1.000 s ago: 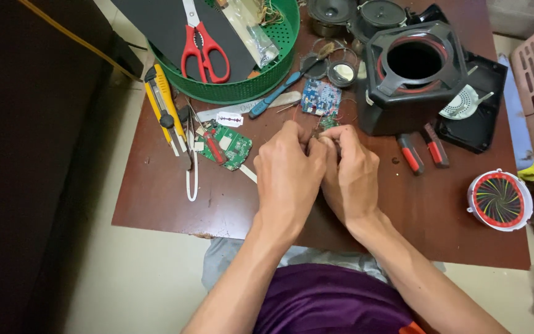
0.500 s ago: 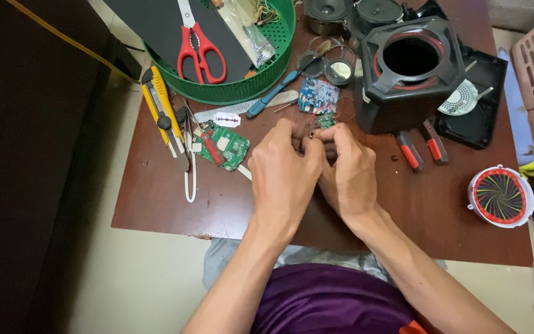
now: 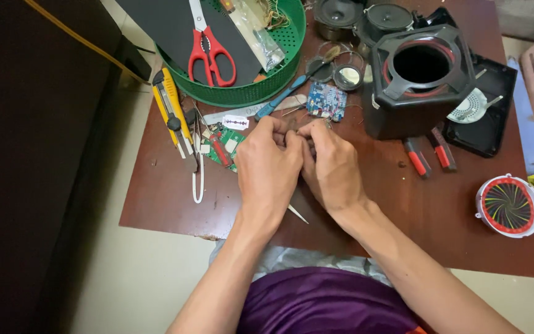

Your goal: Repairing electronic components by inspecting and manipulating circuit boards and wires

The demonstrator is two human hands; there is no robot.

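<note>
**Two hands meet over a cluttered repair tabletop**

A dark reddish-brown tabletop (image 3: 174, 204) carries everything, and places here are given from the black speaker housing (image 3: 418, 80). Far to its left lies one yellow utility knife (image 3: 169, 108); nearer left, one green circuit board (image 3: 225, 143) and one green basket (image 3: 261, 86) holding one pair of red scissors (image 3: 211, 52). Just left of the housing sits one small blue circuit board (image 3: 327, 101) trailing thin wires. Below that board, left hand (image 3: 269, 170) and right hand (image 3: 334, 168) touch, each grip pressed together on something too small to make out. Two red-tipped tools (image 3: 428, 154) lie under the housing.
</note>
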